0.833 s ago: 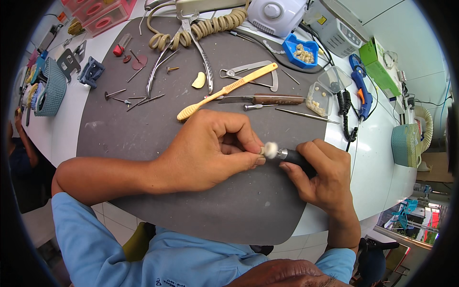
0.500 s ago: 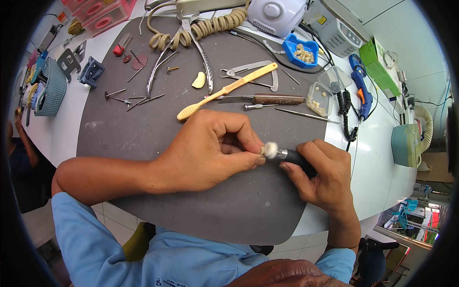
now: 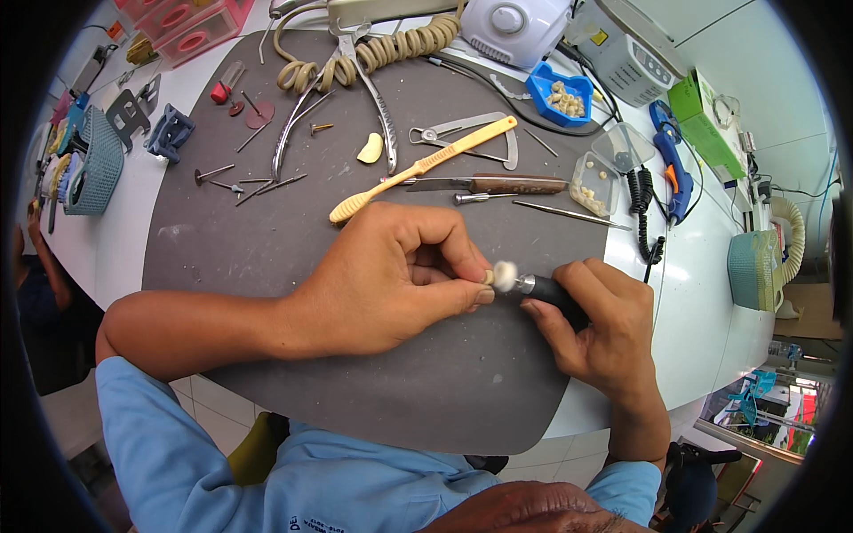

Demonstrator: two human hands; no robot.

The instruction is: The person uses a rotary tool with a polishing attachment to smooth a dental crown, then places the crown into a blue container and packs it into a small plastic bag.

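Between thumb and fingertips, my left hand point(image 3: 378, 280) pinches a small cream-coloured, tooth-like piece point(image 3: 489, 277), mostly hidden by the fingers. My right hand point(image 3: 609, 324) is wrapped round a black rotary handpiece point(image 3: 558, 298) with a metal collar. A fluffy white polishing wheel point(image 3: 505, 275) sits on its tip, blurred as if spinning, right at the small piece; whether they touch is hard to tell. Both hands are over the grey mat point(image 3: 373, 400). Just beyond my left hand lies a yellow toothbrush point(image 3: 426, 167).
Beyond the hands lie a wooden-handled knife point(image 3: 515, 183), a metal caliper point(image 3: 462, 131), large pliers point(image 3: 382, 111) and several burs and discs point(image 3: 258, 111). A coiled beige cord point(image 3: 409, 44) crosses the back. At right are a blue tray point(image 3: 546, 105) of tooth-like pieces, a clear box point(image 3: 593, 186) and a glue gun point(image 3: 677, 178).
The polishing wheel and the small piece have shifted very slightly; a little more of the piece shows. Both hands hold nearly the same pose.
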